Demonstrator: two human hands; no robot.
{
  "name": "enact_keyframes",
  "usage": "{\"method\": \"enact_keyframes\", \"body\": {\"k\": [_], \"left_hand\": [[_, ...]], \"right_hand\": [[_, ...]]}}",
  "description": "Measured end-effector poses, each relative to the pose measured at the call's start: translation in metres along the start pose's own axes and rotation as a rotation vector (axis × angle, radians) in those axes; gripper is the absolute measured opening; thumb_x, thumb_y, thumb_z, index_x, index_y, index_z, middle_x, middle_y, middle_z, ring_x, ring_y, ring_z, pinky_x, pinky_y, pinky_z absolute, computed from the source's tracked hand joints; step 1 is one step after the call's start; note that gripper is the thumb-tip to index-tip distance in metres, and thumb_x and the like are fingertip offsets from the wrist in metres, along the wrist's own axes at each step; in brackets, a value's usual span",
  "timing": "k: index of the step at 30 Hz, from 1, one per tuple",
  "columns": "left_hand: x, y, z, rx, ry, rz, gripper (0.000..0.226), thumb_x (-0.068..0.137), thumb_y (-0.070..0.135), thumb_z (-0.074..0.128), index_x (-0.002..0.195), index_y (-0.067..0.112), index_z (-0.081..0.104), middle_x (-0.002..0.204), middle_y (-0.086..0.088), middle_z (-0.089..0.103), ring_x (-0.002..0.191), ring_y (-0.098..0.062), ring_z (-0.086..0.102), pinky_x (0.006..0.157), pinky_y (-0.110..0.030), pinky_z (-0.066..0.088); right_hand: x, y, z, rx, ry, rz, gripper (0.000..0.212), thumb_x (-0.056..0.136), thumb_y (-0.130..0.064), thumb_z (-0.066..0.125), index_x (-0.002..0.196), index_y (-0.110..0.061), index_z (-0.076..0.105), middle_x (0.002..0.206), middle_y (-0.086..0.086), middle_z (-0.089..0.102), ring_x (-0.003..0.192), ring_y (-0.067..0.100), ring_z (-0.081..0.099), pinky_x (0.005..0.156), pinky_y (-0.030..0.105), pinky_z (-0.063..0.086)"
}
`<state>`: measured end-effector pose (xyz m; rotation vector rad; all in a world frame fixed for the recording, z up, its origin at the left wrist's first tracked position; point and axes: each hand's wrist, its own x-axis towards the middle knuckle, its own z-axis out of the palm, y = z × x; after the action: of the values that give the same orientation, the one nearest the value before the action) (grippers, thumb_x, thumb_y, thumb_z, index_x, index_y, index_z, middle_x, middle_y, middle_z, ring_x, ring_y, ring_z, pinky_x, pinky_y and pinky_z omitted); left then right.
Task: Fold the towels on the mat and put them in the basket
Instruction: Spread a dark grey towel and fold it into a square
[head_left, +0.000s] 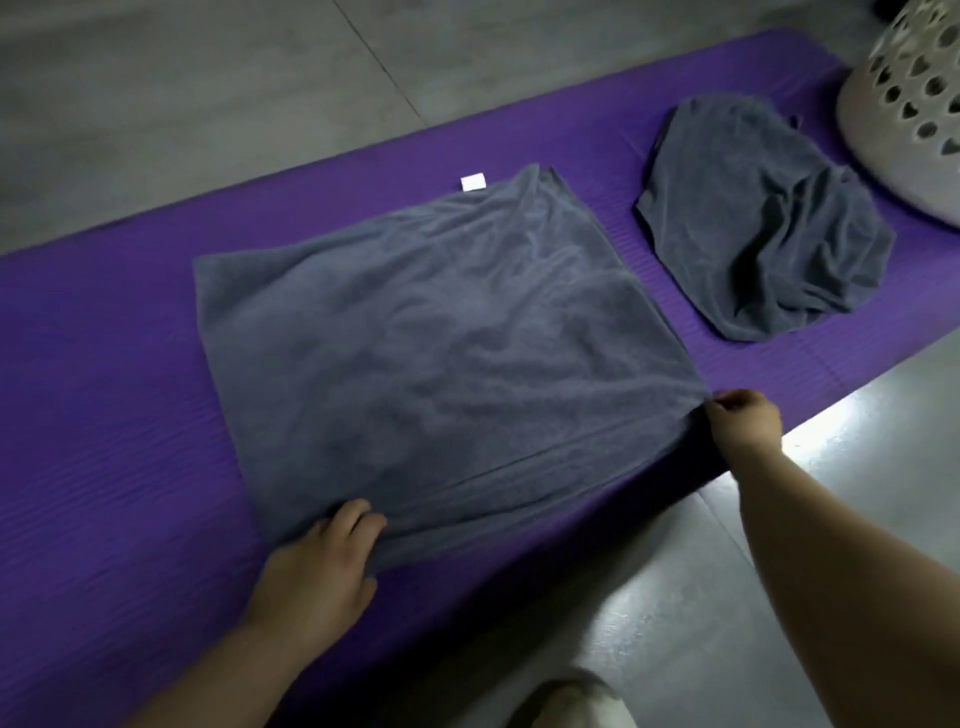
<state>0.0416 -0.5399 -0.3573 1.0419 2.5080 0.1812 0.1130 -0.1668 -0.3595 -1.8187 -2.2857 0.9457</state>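
Note:
A grey towel (441, 353) lies spread flat on the purple mat (104, 389), with a small white label (474, 183) at its far edge. My left hand (322, 561) grips the towel's near left corner, fingers curled over the cloth. At the near right corner my right hand (745, 421) pinches the fabric. A second grey towel (763, 223) lies crumpled on the mat to the right. A white basket (914, 104) with heart-shaped holes stands at the far right end of the mat.
Grey tiled floor (208, 104) surrounds the mat on both long sides. A pale knee or trouser leg (571, 701) shows at the bottom edge, on the floor beside the mat.

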Motion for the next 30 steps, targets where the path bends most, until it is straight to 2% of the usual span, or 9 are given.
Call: {"method": "enact_keyframes", "body": {"k": [3, 6, 9, 11, 13, 16, 22, 25, 30], "left_hand": [[0.012, -0.009, -0.048, 0.150, 0.005, -0.197, 0.029, 0.092, 0.034, 0.047, 0.119, 0.024, 0.044, 0.121, 0.009, 0.052, 0.101, -0.010, 0.059, 0.071, -0.026, 0.046], [0.020, -0.022, -0.091, 0.141, -0.020, -0.398, 0.032, 0.097, 0.037, 0.032, 0.122, 0.024, 0.048, 0.122, -0.001, 0.059, 0.109, -0.022, 0.057, 0.082, -0.028, 0.045], [0.024, -0.051, -0.140, -0.536, 0.214, -0.577, 0.022, 0.094, 0.017, 0.046, 0.104, 0.007, 0.063, 0.081, -0.013, 0.067, 0.071, -0.018, 0.066, 0.057, -0.022, 0.046], [0.014, -0.077, -0.179, -1.024, 0.370, -0.622, 0.021, 0.093, 0.006, 0.046, 0.080, 0.009, 0.062, 0.042, 0.004, 0.053, 0.032, 0.001, 0.043, 0.033, -0.010, 0.028], [-0.004, -0.105, -0.219, -1.201, 0.487, -0.632, 0.028, 0.094, 0.003, 0.041, 0.074, 0.016, 0.056, 0.033, 0.010, 0.049, 0.027, 0.004, 0.038, 0.029, -0.006, 0.025], [-0.049, -0.143, -0.287, -1.398, 0.688, -0.559, 0.033, 0.093, -0.005, 0.036, 0.078, 0.018, 0.054, 0.041, 0.014, 0.059, 0.038, 0.007, 0.053, 0.037, -0.008, 0.044], [-0.158, -0.196, -0.379, -1.410, 0.998, -0.486, 0.032, 0.091, -0.010, 0.037, 0.079, 0.014, 0.054, 0.044, 0.011, 0.062, 0.043, 0.002, 0.060, 0.046, -0.011, 0.051], [-0.200, -0.204, -0.407, -1.397, 1.072, -0.451, 0.033, 0.092, -0.005, 0.034, 0.077, 0.016, 0.054, 0.058, 0.004, 0.065, 0.054, -0.007, 0.062, 0.044, -0.014, 0.052], [-0.255, -0.221, -0.424, -1.270, 1.120, -0.618, 0.030, 0.089, -0.002, 0.031, 0.072, 0.013, 0.051, 0.066, -0.010, 0.056, 0.050, -0.021, 0.061, 0.032, -0.018, 0.046]], "right_hand": [[-0.013, -0.009, 0.000, -0.045, 0.030, 0.006, 0.028, 0.092, -0.008, 0.041, 0.115, 0.008, 0.047, 0.121, 0.034, 0.050, 0.112, 0.045, 0.048, 0.095, 0.045, 0.036], [-0.038, -0.031, -0.009, 0.054, 0.118, -0.028, 0.028, 0.095, -0.007, 0.034, 0.120, 0.004, 0.038, 0.118, 0.034, 0.051, 0.108, 0.046, 0.049, 0.090, 0.044, 0.037], [-0.060, -0.083, -0.029, 0.371, 0.047, -0.143, 0.031, 0.093, 0.001, 0.036, 0.124, 0.000, 0.042, 0.084, 0.025, 0.054, 0.059, 0.031, 0.060, 0.052, 0.025, 0.050], [-0.072, -0.133, -0.042, 0.569, -0.134, -0.196, 0.027, 0.094, 0.003, 0.035, 0.113, -0.007, 0.052, 0.061, 0.016, 0.047, 0.028, 0.008, 0.048, 0.031, 0.012, 0.040], [-0.086, -0.189, -0.055, 0.707, -0.339, -0.218, 0.034, 0.096, 0.000, 0.034, 0.084, -0.012, 0.063, 0.045, 0.007, 0.056, 0.025, 0.003, 0.046, 0.031, 0.011, 0.041], [-0.126, -0.274, -0.070, 0.823, -0.604, -0.257, 0.051, 0.096, -0.003, 0.034, 0.059, -0.016, 0.066, 0.038, -0.002, 0.058, 0.029, 0.005, 0.052, 0.034, 0.013, 0.044], [-0.219, -0.392, -0.073, 1.100, -0.608, -0.235, 0.022, 0.099, -0.007, 0.030, 0.100, -0.006, 0.052, 0.077, 0.007, 0.045, 0.033, 0.005, 0.056, 0.035, 0.012, 0.045], [-0.260, -0.415, -0.073, 1.144, -0.589, -0.234, 0.025, 0.098, -0.010, 0.033, 0.078, -0.013, 0.048, 0.076, 0.006, 0.046, 0.042, 0.008, 0.053, 0.032, 0.012, 0.041], [-0.304, -0.429, -0.085, 1.278, -0.560, -0.281, 0.027, 0.094, -0.012, 0.037, 0.069, -0.018, 0.046, 0.062, 0.001, 0.039, 0.020, 0.000, 0.037, 0.030, 0.009, 0.033]]}}
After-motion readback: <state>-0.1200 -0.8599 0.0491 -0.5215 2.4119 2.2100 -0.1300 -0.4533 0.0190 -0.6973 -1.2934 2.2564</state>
